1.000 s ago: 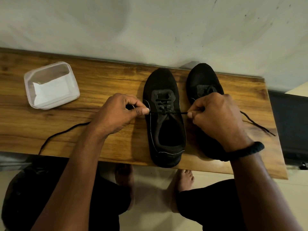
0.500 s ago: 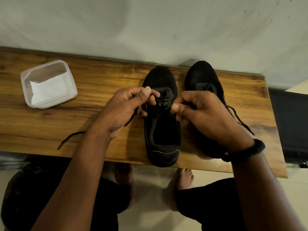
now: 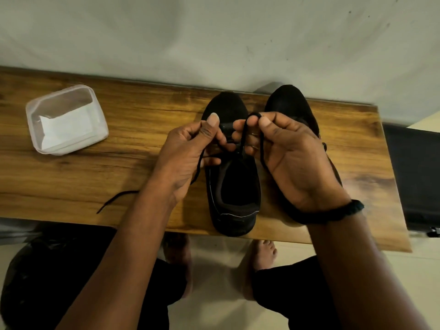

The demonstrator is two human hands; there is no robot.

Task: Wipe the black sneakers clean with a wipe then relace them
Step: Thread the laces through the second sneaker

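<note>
Pale floor nearest the camera, with two bare feet below the heel of the centre sneaker.

Wooden surface starts just beyond the feet. The centre sneaker's heel sits at the surface's near edge, toe pointing at the wall, mouth open and empty.

Both hands are raised over the centre sneaker's eyelet area and hide most of it.
- Left hand: on the sneaker's left side, fingers curled, thumb up, pinching the black lace. One strand runs down past its palm; the loose tail lies on the surface well to the sneaker's left.
- Right hand: on the sneaker's right side, thumb and forefinger pinching a small loop of the lace, both strands dropping to the eyelets. Dark wristband on that wrist.

Second sneaker: just right of the centre sneaker, parallel, mostly covered by the right hand; only its toe is clear.

Clear plastic container: well to the centre sneaker's left, holding white wipes.

Dark object off the surface's end, far right of the sneaker; I cannot tell what it is.

Grey wall beyond the toes.
</note>
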